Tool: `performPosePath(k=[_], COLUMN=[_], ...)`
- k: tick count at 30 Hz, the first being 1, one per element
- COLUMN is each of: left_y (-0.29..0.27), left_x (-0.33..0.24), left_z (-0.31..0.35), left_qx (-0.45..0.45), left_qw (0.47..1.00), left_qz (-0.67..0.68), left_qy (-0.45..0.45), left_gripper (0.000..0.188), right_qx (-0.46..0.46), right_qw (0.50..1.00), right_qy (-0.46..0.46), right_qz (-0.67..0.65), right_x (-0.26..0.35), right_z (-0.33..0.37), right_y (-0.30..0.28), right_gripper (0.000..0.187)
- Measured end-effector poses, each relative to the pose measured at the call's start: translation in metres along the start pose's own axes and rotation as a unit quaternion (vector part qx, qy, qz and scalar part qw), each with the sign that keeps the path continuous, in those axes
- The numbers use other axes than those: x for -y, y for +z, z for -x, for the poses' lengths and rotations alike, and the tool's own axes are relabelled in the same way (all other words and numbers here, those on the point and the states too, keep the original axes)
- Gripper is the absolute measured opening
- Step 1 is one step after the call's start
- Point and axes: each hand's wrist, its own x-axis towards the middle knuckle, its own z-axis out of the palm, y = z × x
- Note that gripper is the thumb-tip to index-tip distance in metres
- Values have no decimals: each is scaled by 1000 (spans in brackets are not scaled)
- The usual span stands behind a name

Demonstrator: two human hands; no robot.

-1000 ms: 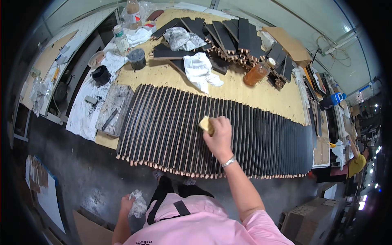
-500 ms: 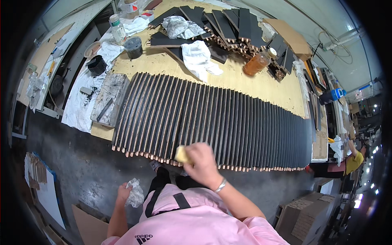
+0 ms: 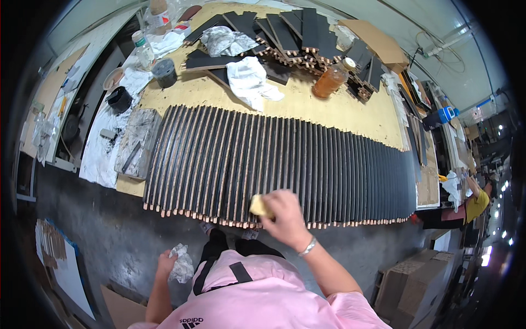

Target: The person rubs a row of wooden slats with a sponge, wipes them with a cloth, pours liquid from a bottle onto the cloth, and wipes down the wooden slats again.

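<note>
A long row of black wooden strips (image 3: 241,159) with pale peg-like ends lies side by side across the near part of the table. Over their near ends, left of the row's middle, my right hand (image 3: 286,217) grips a yellow sponge (image 3: 258,206). The sponge appears to touch the strips' upper faces. Down at my left side, away from the table, my left hand (image 3: 165,262) is closed on a crumpled, stained white rag (image 3: 181,266).
Black boards (image 3: 309,33) are piled at the back, with a white cloth (image 3: 249,82) and an amber-filled jar (image 3: 330,80) before them. At left stand a stained block (image 3: 137,143), a black cup (image 3: 119,100) and a grey tub (image 3: 164,73). Another person (image 3: 475,204) works far right.
My right hand has moved rightward along the near ends of the strips with the sponge. The view has shifted slightly; my left hand still hangs low with the rag.
</note>
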Motion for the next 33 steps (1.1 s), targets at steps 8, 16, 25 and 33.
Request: performPosePath(k=[8, 16, 25, 33], left_y=[3, 12, 18, 15], left_x=[-37, -34, -28, -64], left_z=[7, 16, 15, 2], left_qx=[13, 1, -28, -13], left_qw=[999, 998, 997, 1000], left_qz=[45, 52, 38, 18], left_qy=[4, -35, -65, -17], left_gripper=[30, 40, 55, 50], right_qx=[-151, -35, -150, -158], right_qw=[949, 994, 939, 884], right_qy=[218, 53, 235, 323], right_qz=[171, 86, 199, 299], right_x=[-133, -91, -211, -268], right_z=[17, -93, -115, -120], right_y=[-81, 3, -77, -117], right_gripper=[34, 37, 40, 32])
